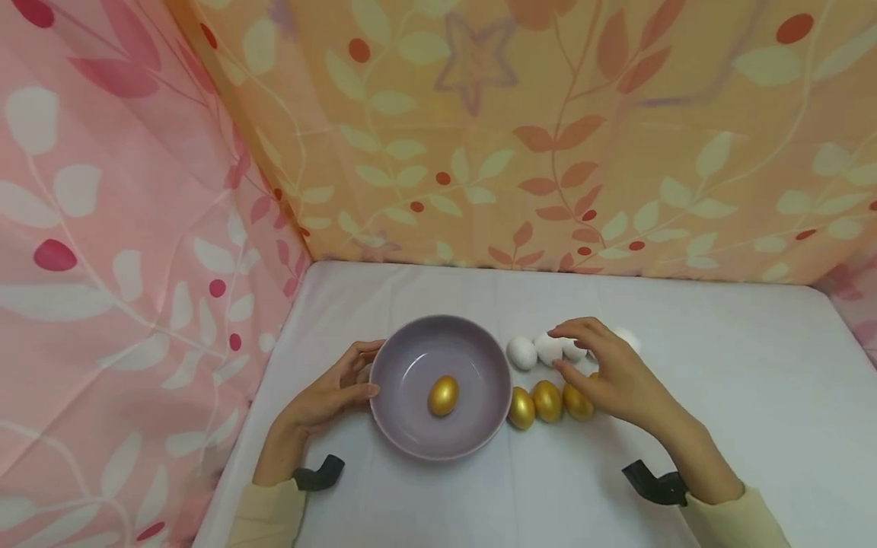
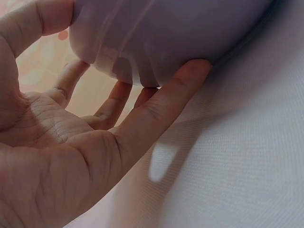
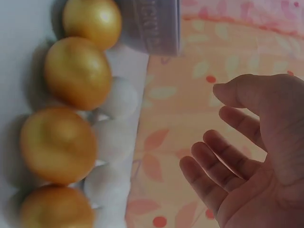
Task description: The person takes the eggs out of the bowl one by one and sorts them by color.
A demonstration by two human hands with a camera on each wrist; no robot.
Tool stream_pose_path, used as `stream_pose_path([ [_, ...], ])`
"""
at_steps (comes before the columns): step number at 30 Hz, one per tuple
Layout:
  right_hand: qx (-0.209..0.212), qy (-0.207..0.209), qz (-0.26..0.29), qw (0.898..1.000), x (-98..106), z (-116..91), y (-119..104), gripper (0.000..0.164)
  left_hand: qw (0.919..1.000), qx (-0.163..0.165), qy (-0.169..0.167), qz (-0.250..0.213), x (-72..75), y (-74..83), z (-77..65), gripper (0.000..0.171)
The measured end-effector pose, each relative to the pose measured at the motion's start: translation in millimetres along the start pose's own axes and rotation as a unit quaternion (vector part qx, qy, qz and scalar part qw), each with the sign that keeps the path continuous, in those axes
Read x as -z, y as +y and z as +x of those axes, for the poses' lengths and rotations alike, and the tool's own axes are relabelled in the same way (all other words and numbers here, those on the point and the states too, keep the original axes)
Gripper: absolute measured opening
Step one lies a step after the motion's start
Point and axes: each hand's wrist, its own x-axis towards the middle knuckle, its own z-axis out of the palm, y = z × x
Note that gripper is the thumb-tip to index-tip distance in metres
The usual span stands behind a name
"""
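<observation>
A purple bowl (image 1: 438, 450) sits on the white table with one golden egg (image 1: 444, 396) inside. My left hand (image 1: 336, 390) holds the bowl at its left side, thumb toward the near side and fingers farther back. In the left wrist view the fingertips (image 2: 192, 71) touch the bowl's outer wall (image 2: 156, 38). To the right of the bowl, several golden eggs (image 1: 547, 401) form a row, with several white eggs (image 1: 522, 353) in a row behind them. Over the right part of these rows hovers my right hand (image 1: 613, 377), fingers parted and holding nothing, hiding some eggs.
A white cloth (image 1: 754, 380) covers the table. Patterned orange fabric (image 1: 479, 152) hangs along the back edge, and pink fabric (image 1: 123, 228) hangs on the left. Dark wrist-worn pieces show at the left wrist (image 1: 320, 473) and right wrist (image 1: 656, 485).
</observation>
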Motion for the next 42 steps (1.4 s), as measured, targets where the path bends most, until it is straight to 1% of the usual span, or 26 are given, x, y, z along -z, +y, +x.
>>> stream_pose_path([
  [5,0.044,-0.047,0.019,0.998,-3.5,23.6,-21.2,0.042,1.0,-0.001,0.005,0.006,1.0,0.9,-0.3,0.067],
  [9,0.073,-0.092,0.017,0.993,-10.0,41.4,-40.4,0.039,1.0,0.002,0.006,0.008,1.0,1.9,-0.3,0.068],
  [13,0.113,-0.132,0.013,0.985,-20.4,56.8,-54.6,0.035,1.0,0.004,0.005,0.007,0.7,1.9,0.3,0.068],
  [16,0.146,-0.153,0.022,0.977,-28.9,66.0,-62.4,0.03,1.0,0.005,0.005,0.007,0.2,2.0,0.9,0.068],
  [20,0.173,-0.187,0.025,0.967,-40.2,75.0,-71.3,0.026,1.0,0.008,0.003,0.002,-1.9,2.5,1.6,0.068],
  [25,0.186,-0.234,0.006,0.954,-48.8,88.3,-80.9,0.025,1.0,0.007,-0.003,0.002,-3.1,4.3,3.3,0.068],
  [30,0.193,-0.278,0.006,0.941,-58.2,101.7,-90.9,0.022,0.9999,0.006,-0.006,0.008,-0.1,6.4,4.1,0.068],
  [33,0.204,-0.306,0.004,0.93,-68.5,102.4,-96.8,0.024,0.9999,0.001,-0.009,0.007,-0.1,6.4,2.8,0.068],
  [35,0.215,-0.322,-0.001,0.922,-76.1,101.3,-98.1,0.027,0.9999,-0.001,-0.011,0.004,-0.5,6.4,2.1,0.067],
  [36,0.214,-0.33,-0.005,0.919,-79.2,100.7,-98.4,0.029,0.9999,0.0,-0.012,0.003,-0.8,6.3,1.9,0.067],
  [38,0.211,-0.343,-0.005,0.915,-83.8,99.8,-98.2,0.031,0.9999,0.002,-0.01,0.003,-1.4,5.8,1.4,0.067],
  [42,0.195,-0.363,-0.016,0.911,-86.5,98.5,-99.3,0.032,1.0,0.002,0.002,0.009,-2.9,2.6,0.5,0.067],
])
